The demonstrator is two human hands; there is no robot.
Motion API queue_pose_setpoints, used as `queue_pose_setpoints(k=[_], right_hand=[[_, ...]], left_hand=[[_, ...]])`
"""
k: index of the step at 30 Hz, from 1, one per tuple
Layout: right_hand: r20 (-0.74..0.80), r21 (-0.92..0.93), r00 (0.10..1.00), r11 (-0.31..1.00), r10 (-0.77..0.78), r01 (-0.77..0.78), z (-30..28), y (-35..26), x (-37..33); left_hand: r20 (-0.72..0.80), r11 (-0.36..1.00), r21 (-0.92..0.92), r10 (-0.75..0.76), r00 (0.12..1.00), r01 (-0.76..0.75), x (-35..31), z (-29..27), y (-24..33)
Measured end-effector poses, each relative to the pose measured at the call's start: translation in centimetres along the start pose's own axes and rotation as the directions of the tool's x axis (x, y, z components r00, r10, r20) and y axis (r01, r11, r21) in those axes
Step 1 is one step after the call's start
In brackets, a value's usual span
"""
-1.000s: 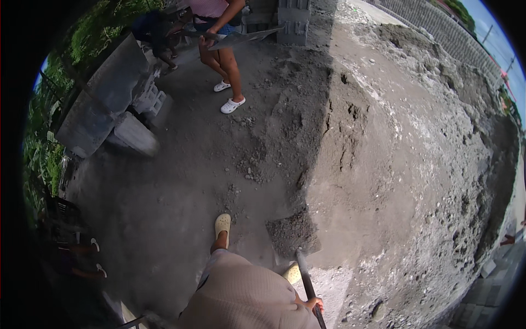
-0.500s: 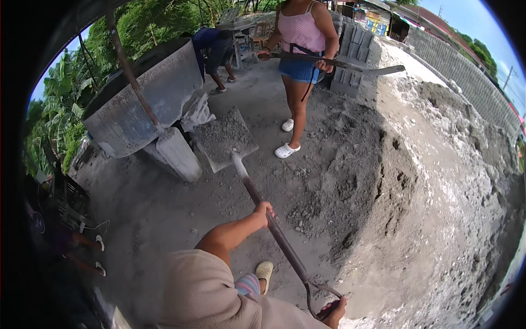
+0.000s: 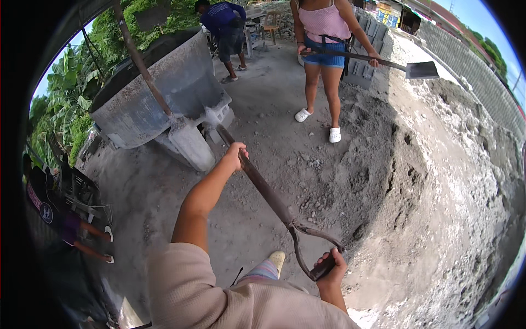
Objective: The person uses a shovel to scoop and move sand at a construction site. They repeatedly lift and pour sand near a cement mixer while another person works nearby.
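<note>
Both my hands hold a long-handled shovel (image 3: 268, 197) that slants up and away toward a big metal drum (image 3: 159, 82). My left hand (image 3: 236, 156) is wrapped round the upper shaft. My right hand (image 3: 332, 270) grips the crossbar of the D-shaped handle at the near end. Close to the drum's lower right side the shaft's far end turns pale and blurred, and I cannot make out the blade. Above the drum's rim is a blurred grey patch (image 3: 152, 16); I cannot tell what it is.
A person in a pink top (image 3: 326, 27) stands ahead, holding another shovel (image 3: 378, 61). Behind the drum another person (image 3: 224, 27) bends over. Someone sits at the left (image 3: 66, 219). Concrete blocks (image 3: 189, 145) prop the drum. Loose grey mix (image 3: 356, 164) lies to the right.
My shovel has swung forward and up to the drum; its loaded blade showed before. Both hands have risen with it. The person in pink has shifted in view, their shovel blade now turned flat.
</note>
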State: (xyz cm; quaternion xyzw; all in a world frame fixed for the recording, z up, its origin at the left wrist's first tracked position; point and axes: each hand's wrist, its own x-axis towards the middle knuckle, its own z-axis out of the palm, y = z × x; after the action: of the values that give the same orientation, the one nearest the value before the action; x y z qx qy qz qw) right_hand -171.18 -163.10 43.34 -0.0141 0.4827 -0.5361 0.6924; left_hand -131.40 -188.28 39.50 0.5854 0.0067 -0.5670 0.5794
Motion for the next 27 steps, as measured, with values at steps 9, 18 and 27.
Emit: queue_pose_setpoints(k=[9, 18, 27], right_hand=[[-0.582, -0.342, 0.748, 0.930, -0.320, 0.132, -30.8, -4.9, -17.8], [-0.761, -0.170, 0.534, 0.908, -0.368, 0.383, -47.8, -2.2, -26.4], [-0.914, 0.170, 0.405, 0.893, -0.016, 0.417, -53.0, 2.8, -31.0]], left_hand=[[-0.114, 0.756, 0.146, -0.628, 0.769, 0.639, -14.0, -5.3, -46.7], [0.049, 0.694, 0.326, -0.691, 0.721, 0.642, -25.3, 8.2, -61.8], [0.123, 0.519, 0.692, -0.770, 0.627, 0.502, -32.3, 12.0, -73.0]])
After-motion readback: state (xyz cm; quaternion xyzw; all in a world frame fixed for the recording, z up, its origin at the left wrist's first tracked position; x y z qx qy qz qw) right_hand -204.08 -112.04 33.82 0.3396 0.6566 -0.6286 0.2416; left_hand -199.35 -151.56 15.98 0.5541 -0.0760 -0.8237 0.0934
